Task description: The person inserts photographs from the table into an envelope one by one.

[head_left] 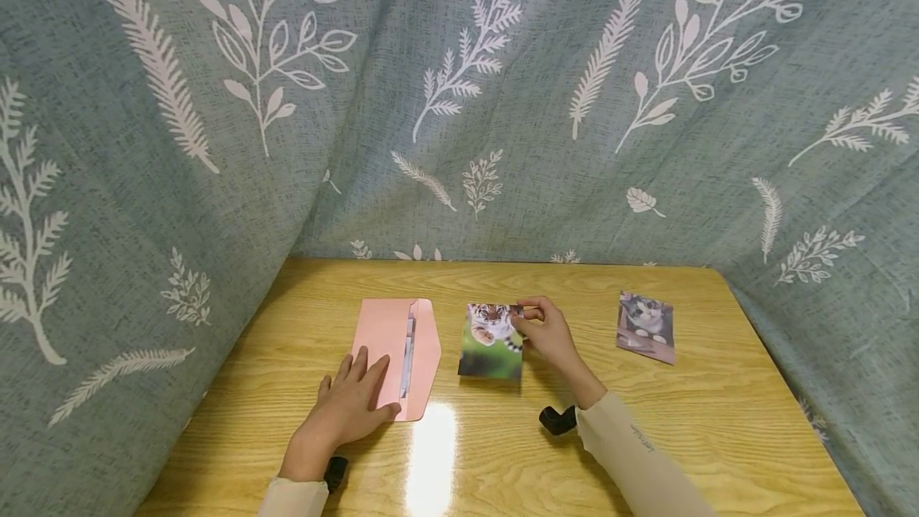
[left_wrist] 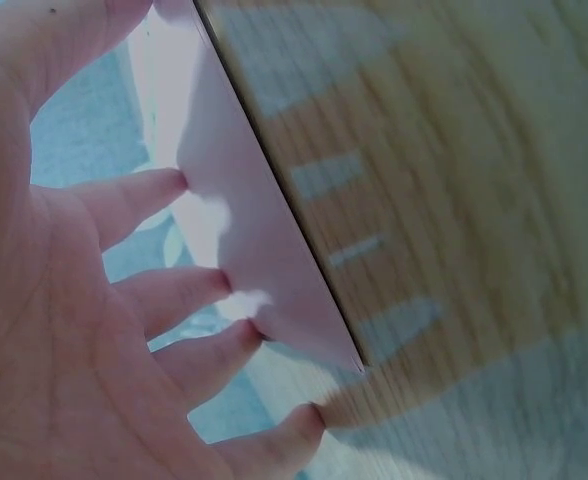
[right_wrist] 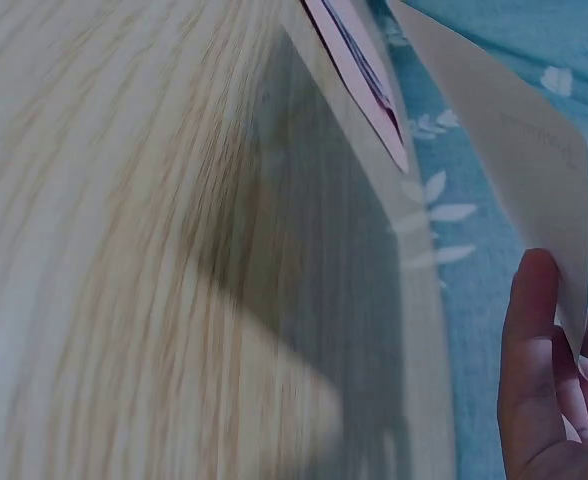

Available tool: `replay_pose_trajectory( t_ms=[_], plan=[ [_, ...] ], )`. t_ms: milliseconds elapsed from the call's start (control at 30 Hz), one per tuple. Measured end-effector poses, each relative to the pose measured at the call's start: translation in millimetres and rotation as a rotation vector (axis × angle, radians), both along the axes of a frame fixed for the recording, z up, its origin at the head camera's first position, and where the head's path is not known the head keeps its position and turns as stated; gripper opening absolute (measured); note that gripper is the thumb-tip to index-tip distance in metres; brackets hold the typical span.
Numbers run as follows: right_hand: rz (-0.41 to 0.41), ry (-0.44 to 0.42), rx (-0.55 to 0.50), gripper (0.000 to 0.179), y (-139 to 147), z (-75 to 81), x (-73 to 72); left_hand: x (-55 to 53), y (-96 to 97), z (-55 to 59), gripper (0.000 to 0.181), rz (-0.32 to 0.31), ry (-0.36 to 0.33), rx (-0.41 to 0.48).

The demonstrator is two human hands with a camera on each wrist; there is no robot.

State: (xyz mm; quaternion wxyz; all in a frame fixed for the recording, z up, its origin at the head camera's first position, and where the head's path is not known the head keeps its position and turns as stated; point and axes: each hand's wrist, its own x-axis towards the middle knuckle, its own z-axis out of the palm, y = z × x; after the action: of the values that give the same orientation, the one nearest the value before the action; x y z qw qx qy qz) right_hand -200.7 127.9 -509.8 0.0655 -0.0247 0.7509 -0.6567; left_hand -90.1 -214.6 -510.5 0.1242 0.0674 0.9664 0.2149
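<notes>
A pink envelope [head_left: 380, 321] lies on the table, its flap [head_left: 431, 349] folded out to the right. Inside its mouth, the edge of a photo [head_left: 408, 357] shows. My left hand [head_left: 348, 407] rests on the envelope's lower left part with fingers spread; the left wrist view shows the fingertips [left_wrist: 214, 283] against the pink paper [left_wrist: 259, 230]. Right of the envelope, my right hand [head_left: 551, 335] pinches a tiger photo [head_left: 491, 353] by its upper right edge. The right wrist view shows the photo's pale back [right_wrist: 519, 130], raised above the table with its shadow below.
A cat photo [head_left: 644, 327] lies on the wooden table [head_left: 574, 469] to the right of my right hand. Patterned blue-green cloth [head_left: 531, 206] hangs behind the table and along both sides. Bright glare [head_left: 431, 461] marks the table's front middle.
</notes>
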Motion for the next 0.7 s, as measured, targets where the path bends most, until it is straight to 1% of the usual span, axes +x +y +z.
replay_pose_trajectory(
  t_ms=[200,433,467,667,700],
  plan=[
    [-0.016,-0.008,0.008,0.038,-18,-4.2,-8.2,-0.6,0.0,-1.4,0.083,0.003,-0.005,-0.005],
    [-0.011,-0.019,0.019,0.036,-34,-14.9,-14.9,0.3,0.0,-1.3,0.083,0.005,-0.014,0.003],
    [-0.003,-0.026,0.022,0.037,-37,-10.3,-13.0,0.5,0.1,-0.9,0.083,0.005,-0.012,0.004],
    [-0.016,-0.02,0.036,0.037,-54,-14.5,-16.1,0.7,-0.1,-0.4,0.084,0.007,0.004,0.002],
    [-0.025,-0.018,0.032,0.037,-56,-20.0,-18.9,0.6,-0.3,-0.7,0.084,0.008,0.006,0.001]
  ],
)
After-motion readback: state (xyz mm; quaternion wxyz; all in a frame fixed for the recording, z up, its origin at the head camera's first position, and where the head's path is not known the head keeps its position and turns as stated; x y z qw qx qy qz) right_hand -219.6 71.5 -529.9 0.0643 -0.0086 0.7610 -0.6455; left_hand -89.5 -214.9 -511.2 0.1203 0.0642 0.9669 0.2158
